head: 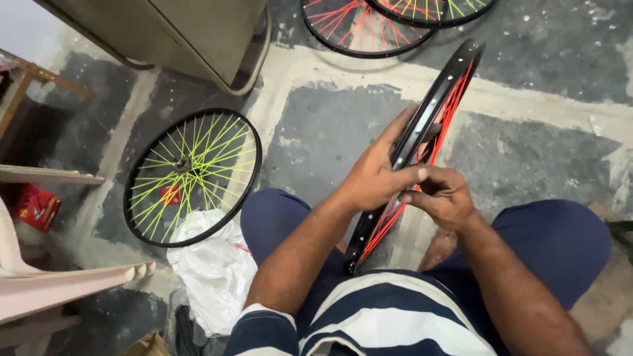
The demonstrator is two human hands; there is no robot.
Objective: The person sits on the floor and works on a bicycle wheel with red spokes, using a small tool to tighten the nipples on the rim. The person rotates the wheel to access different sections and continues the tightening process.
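hands meet on a black wheel rim with red spokes [422, 142], which stands tilted between the knees over the concrete floor [330, 132]. left hand [372, 175] lies closed over the rim's outer edge; right hand [442, 194] pinches at the spokes with curled fingers. just left, a black wheel with yellow-green spokes [192, 178] lies flat beside a white plastic bag [214, 270].

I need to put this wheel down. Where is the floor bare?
Bare floor lies between the yellow-spoked wheel and the red-spoked wheel in both hands, and right of it too. Crowded at left: white bag, cabinet.
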